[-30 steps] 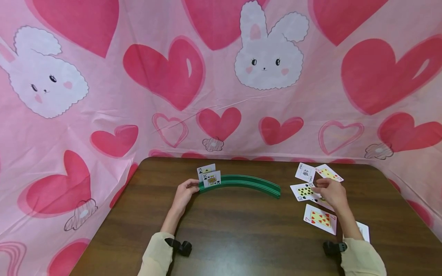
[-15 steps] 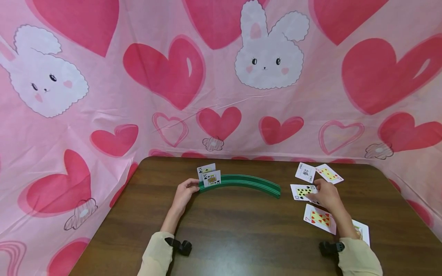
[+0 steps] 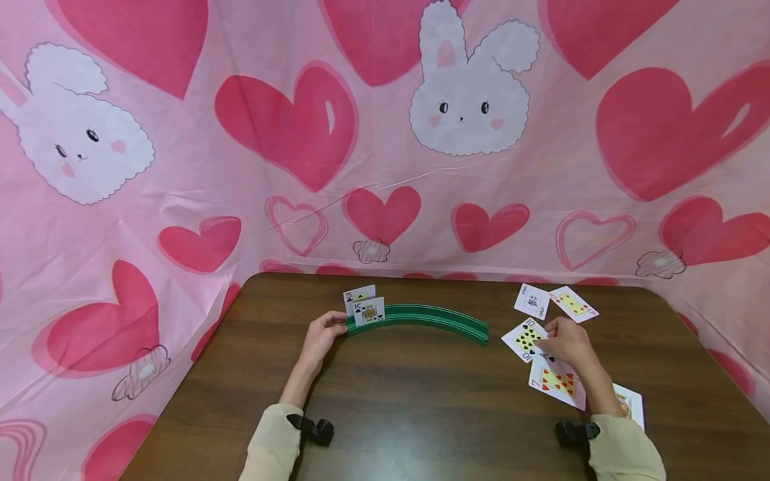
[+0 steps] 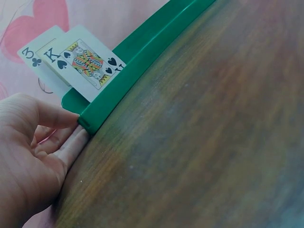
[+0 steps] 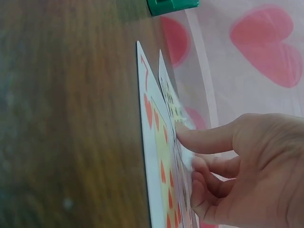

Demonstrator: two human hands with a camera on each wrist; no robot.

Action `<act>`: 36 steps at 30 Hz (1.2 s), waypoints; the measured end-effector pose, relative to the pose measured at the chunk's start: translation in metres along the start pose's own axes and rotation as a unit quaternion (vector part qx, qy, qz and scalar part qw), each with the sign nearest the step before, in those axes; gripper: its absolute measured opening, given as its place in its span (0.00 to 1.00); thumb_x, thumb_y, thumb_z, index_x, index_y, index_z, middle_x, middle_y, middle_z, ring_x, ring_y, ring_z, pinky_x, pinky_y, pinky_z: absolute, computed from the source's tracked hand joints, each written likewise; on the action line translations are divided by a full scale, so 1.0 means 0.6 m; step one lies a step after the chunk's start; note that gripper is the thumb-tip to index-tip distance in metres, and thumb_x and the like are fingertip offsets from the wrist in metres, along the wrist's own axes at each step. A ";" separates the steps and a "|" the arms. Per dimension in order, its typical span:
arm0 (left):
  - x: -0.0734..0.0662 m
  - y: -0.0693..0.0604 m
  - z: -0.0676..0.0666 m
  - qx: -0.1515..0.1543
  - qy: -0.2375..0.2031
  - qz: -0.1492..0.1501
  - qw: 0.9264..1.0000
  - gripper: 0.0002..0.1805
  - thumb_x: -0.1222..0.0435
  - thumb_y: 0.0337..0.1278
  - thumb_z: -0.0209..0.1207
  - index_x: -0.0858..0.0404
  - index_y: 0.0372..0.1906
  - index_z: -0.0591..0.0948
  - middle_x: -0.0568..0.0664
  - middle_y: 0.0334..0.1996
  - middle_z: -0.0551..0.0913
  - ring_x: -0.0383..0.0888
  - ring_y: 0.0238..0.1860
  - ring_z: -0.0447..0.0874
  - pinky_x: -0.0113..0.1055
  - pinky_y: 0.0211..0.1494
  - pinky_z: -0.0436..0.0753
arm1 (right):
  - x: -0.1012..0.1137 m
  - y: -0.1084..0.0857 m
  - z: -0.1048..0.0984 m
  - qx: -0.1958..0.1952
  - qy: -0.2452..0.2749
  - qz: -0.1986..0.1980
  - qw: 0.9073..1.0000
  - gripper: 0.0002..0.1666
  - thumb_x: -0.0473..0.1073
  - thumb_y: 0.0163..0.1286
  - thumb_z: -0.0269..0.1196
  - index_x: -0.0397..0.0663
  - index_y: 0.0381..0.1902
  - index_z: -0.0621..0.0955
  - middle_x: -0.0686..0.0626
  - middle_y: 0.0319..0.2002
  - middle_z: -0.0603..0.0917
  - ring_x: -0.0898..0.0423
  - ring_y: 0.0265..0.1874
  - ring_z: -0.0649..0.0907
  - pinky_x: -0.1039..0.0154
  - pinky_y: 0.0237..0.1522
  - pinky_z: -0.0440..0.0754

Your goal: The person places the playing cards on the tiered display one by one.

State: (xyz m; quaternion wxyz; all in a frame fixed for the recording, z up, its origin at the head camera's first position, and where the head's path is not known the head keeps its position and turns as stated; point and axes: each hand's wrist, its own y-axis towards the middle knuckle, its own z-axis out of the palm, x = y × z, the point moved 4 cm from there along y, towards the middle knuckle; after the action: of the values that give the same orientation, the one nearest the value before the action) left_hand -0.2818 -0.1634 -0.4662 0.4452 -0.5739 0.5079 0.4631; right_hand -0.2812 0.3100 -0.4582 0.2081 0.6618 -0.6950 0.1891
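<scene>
Since half a second ago, the ten of spades [image 3: 526,339] has turned askew, and a partly covered card [image 3: 553,364] beneath the right hand [image 3: 570,344] has shifted to meet the seven of hearts [image 3: 557,383]. At left, I observe the left hand [image 3: 319,339] grasping the left end of a curved green card rack [image 3: 433,317], set on the wooden table [image 3: 421,414]. Three of clubs [image 3: 361,292] and king of spades [image 3: 369,311] stand in it, overlapping. Well right of it lies the ten; the right thumb rests on its face, other fingers curled. Whether they pinch it, I cannot tell. Beyond lie a joker [image 3: 532,300] and a red-pipped card [image 3: 573,304]; a face card [image 3: 631,404] lies partly under the right forearm.
</scene>
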 end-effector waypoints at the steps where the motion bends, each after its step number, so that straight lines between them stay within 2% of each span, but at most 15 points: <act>1: 0.000 0.000 0.000 0.000 0.000 0.000 1.000 0.12 0.73 0.52 0.53 0.69 0.43 0.78 0.58 0.43 0.78 0.46 0.42 0.73 0.35 0.45 0.70 | -0.001 0.000 0.000 0.001 0.002 0.002 1.000 0.22 0.41 0.45 0.68 0.32 0.32 0.73 0.45 0.24 0.72 0.51 0.25 0.71 0.63 0.24 0.66; 6: 0.002 0.001 0.000 -0.001 -0.003 -0.004 1.000 0.11 0.73 0.51 0.54 0.69 0.42 0.78 0.58 0.43 0.78 0.46 0.41 0.73 0.35 0.45 0.70 | -0.003 0.000 -0.004 -0.010 0.039 0.005 0.999 0.22 0.41 0.46 0.68 0.34 0.33 0.71 0.44 0.26 0.70 0.51 0.25 0.70 0.62 0.24 0.65; 8: 0.002 0.001 0.000 0.000 -0.004 -0.004 1.000 0.11 0.73 0.51 0.54 0.68 0.42 0.78 0.58 0.43 0.78 0.46 0.42 0.73 0.35 0.45 0.70 | -0.004 0.000 -0.008 -0.015 0.089 0.010 0.996 0.22 0.41 0.49 0.67 0.32 0.36 0.71 0.45 0.27 0.72 0.52 0.26 0.71 0.63 0.25 0.67; 10: 0.001 0.001 0.000 0.001 -0.003 -0.003 1.000 0.11 0.73 0.51 0.54 0.68 0.42 0.78 0.57 0.43 0.78 0.46 0.42 0.73 0.36 0.45 0.70 | -0.006 0.001 -0.011 -0.020 0.163 0.023 0.986 0.22 0.40 0.53 0.65 0.31 0.41 0.71 0.45 0.29 0.73 0.55 0.26 0.74 0.63 0.27 0.72; 13: 0.002 0.001 0.000 0.001 -0.002 -0.003 1.000 0.12 0.73 0.51 0.54 0.68 0.42 0.78 0.58 0.43 0.78 0.46 0.42 0.73 0.36 0.46 0.70 | -0.015 0.004 -0.013 -0.039 0.267 0.044 0.962 0.23 0.41 0.56 0.63 0.32 0.45 0.71 0.47 0.30 0.71 0.60 0.25 0.76 0.63 0.28 0.77; 14: 0.002 0.001 0.000 0.000 -0.001 -0.004 1.000 0.12 0.73 0.51 0.54 0.68 0.42 0.78 0.58 0.43 0.78 0.47 0.42 0.73 0.36 0.46 0.70 | -0.021 0.007 -0.012 -0.048 0.299 0.054 0.951 0.23 0.42 0.56 0.63 0.33 0.46 0.72 0.49 0.30 0.70 0.61 0.25 0.77 0.64 0.28 0.78; 16: 0.003 0.001 -0.001 -0.001 0.000 -0.005 1.000 0.12 0.73 0.51 0.54 0.68 0.42 0.78 0.58 0.43 0.78 0.47 0.42 0.73 0.37 0.46 0.70 | -0.036 0.016 -0.007 -0.078 0.343 0.066 0.934 0.21 0.45 0.53 0.65 0.40 0.44 0.76 0.53 0.28 0.73 0.64 0.24 0.78 0.66 0.27 0.78; 19: 0.003 0.000 -0.001 -0.002 0.003 -0.006 1.000 0.12 0.73 0.51 0.54 0.68 0.42 0.78 0.57 0.43 0.78 0.47 0.42 0.73 0.37 0.47 0.69 | -0.069 0.038 0.006 -0.114 0.415 0.065 0.900 0.19 0.46 0.50 0.68 0.46 0.40 0.80 0.60 0.26 0.80 0.65 0.23 0.79 0.69 0.24 0.78; 21: 0.003 0.000 -0.002 -0.001 0.003 -0.006 1.000 0.12 0.73 0.51 0.54 0.68 0.43 0.78 0.57 0.43 0.78 0.47 0.42 0.73 0.38 0.47 0.69 | -0.089 0.052 0.014 -0.132 0.462 0.063 0.875 0.20 0.46 0.48 0.69 0.44 0.40 0.79 0.60 0.25 0.83 0.64 0.22 0.81 0.69 0.23 0.77; 24: 0.001 -0.002 -0.002 -0.001 0.004 -0.001 1.000 0.12 0.73 0.51 0.53 0.68 0.43 0.78 0.57 0.43 0.78 0.46 0.42 0.72 0.37 0.47 0.69 | -0.101 0.064 0.019 -0.137 0.512 0.053 0.846 0.24 0.46 0.49 0.68 0.40 0.41 0.75 0.56 0.25 0.84 0.62 0.21 0.81 0.67 0.20 0.78; 26: 0.001 -0.001 -0.002 0.000 0.005 0.000 1.000 0.12 0.73 0.51 0.53 0.68 0.43 0.78 0.58 0.43 0.78 0.46 0.42 0.73 0.37 0.46 0.69 | -0.100 0.065 0.019 -0.135 0.522 0.058 0.840 0.26 0.48 0.50 0.67 0.41 0.43 0.73 0.55 0.24 0.83 0.61 0.20 0.81 0.66 0.18 0.77; 29: 0.003 0.001 -0.002 0.000 0.006 0.004 1.000 0.12 0.73 0.51 0.53 0.69 0.43 0.78 0.58 0.43 0.78 0.46 0.41 0.73 0.36 0.45 0.70 | -0.093 0.063 0.015 -0.135 0.526 0.054 0.838 0.26 0.51 0.54 0.64 0.44 0.46 0.71 0.53 0.24 0.82 0.60 0.20 0.81 0.64 0.17 0.77; 33: 0.023 0.016 -0.004 -0.002 -0.004 -0.001 1.000 0.11 0.72 0.51 0.54 0.67 0.42 0.79 0.56 0.42 0.78 0.46 0.41 0.73 0.36 0.45 0.70 | -0.076 0.054 0.005 -0.161 0.494 0.066 0.852 0.23 0.53 0.59 0.58 0.47 0.47 0.70 0.54 0.28 0.78 0.62 0.22 0.80 0.65 0.19 0.77; 34: 0.028 0.020 -0.004 -0.003 -0.007 -0.003 1.000 0.11 0.72 0.51 0.55 0.66 0.42 0.79 0.56 0.42 0.79 0.46 0.41 0.73 0.36 0.45 0.70 | -0.069 0.050 0.000 -0.167 0.496 0.074 0.849 0.22 0.52 0.60 0.58 0.45 0.47 0.69 0.53 0.29 0.77 0.63 0.22 0.80 0.66 0.20 0.78; 36: 0.039 0.027 -0.004 -0.005 -0.012 -0.007 1.000 0.11 0.72 0.51 0.56 0.65 0.41 0.79 0.55 0.42 0.79 0.45 0.41 0.73 0.35 0.45 0.70 | -0.047 0.036 -0.013 -0.172 0.487 0.104 0.850 0.24 0.50 0.63 0.55 0.42 0.51 0.67 0.54 0.30 0.75 0.65 0.23 0.79 0.67 0.22 0.78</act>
State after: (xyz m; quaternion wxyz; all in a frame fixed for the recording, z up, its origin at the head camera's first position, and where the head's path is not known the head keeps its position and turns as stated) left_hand -0.2964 -0.1711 -0.4895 0.4515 -0.5740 0.4959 0.4698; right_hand -0.3011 0.3390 -0.4669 0.6096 0.3626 -0.5907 0.3847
